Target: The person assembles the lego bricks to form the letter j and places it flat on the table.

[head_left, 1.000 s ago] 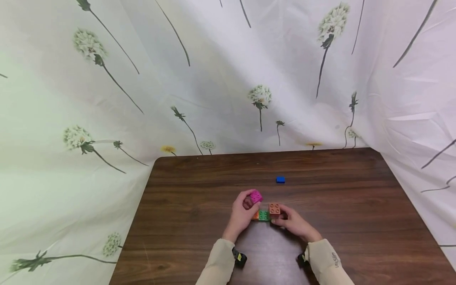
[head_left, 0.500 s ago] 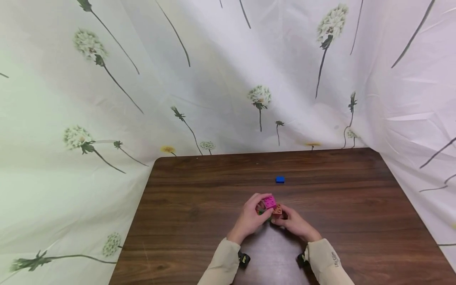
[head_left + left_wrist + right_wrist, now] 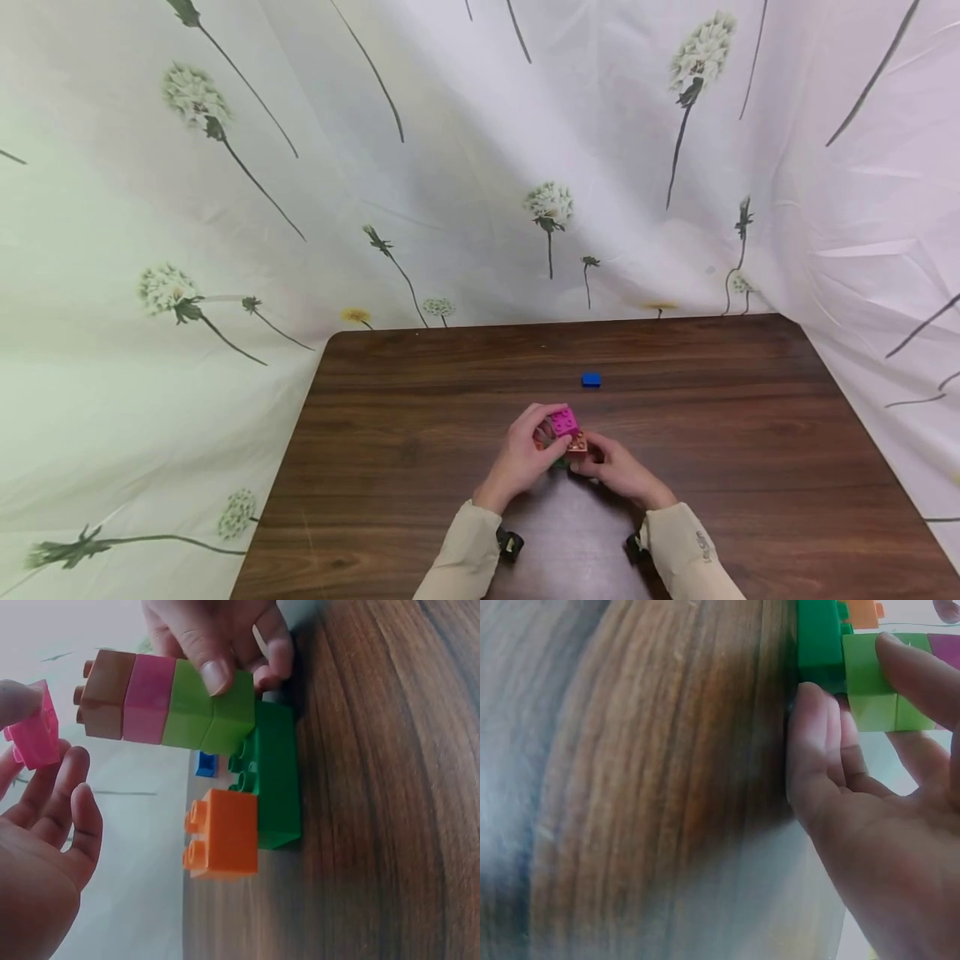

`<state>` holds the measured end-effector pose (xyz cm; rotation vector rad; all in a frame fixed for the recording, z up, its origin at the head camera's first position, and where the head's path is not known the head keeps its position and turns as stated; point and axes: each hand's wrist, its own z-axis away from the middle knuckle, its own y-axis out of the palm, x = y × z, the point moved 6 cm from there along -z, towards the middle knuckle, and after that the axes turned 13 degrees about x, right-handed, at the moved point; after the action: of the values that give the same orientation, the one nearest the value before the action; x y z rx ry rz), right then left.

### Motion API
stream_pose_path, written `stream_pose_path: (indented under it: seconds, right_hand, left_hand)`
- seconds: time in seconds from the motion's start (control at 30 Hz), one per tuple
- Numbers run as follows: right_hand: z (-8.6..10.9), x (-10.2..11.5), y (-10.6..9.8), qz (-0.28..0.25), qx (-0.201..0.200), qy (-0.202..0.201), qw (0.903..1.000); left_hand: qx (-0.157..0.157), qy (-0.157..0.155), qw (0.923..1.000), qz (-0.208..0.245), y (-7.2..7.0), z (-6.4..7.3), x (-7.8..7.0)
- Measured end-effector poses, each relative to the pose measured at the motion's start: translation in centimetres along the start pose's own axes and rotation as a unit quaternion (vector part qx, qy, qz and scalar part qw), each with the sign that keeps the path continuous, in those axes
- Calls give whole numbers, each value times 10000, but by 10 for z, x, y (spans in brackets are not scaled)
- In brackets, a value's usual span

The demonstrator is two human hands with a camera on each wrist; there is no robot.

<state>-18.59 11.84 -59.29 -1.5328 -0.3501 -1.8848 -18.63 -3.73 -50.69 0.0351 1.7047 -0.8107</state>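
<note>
My left hand point(image 3: 521, 458) pinches a pink toy building brick point(image 3: 36, 735) between thumb and fingers. In the left wrist view this brick is apart from the top of a stack. That stack has a brown brick point(image 3: 106, 694) on top, then another pink brick point(image 3: 148, 697), then lime green bricks point(image 3: 191, 705). It stands on one end of a longer dark green brick point(image 3: 276, 780); an orange brick point(image 3: 231, 832) sits on the other end. With thumb and fingers my right hand point(image 3: 622, 471) grips the stack low down, at the lime green part.
A small blue brick point(image 3: 591, 380) lies farther back on the dark wooden table point(image 3: 420, 400). Behind the table hangs a white cloth point(image 3: 465, 208) printed with dandelions. Each wrist wears a black camera.
My left hand has carried the pink brick rightward, close to the brown brick, then drawn it slightly back left. The right hand keeps its place at the stack, which looks tilted a little leftward.
</note>
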Motion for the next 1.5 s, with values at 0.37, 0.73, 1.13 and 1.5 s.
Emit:
stream_pose_path:
  seconds: [0.37, 0.73, 1.13, 1.5]
  right_hand:
    - [-1, 2, 2, 368, -63, -90, 9993]
    - [0, 3, 3, 76, -68, -31, 9999]
    - [-1, 2, 3, -8, -11, -152, 9999]
    - [-2, 3, 2, 160, -21, -186, 9997]
  left_hand:
    - [145, 218, 9994, -240, 0, 0, -6]
    - [589, 202, 9960, -635, 11, -2, -5]
    - [585, 216, 9941, -890, 14, -6, -5]
    - [362, 101, 9945, -977, 14, -8, -7]
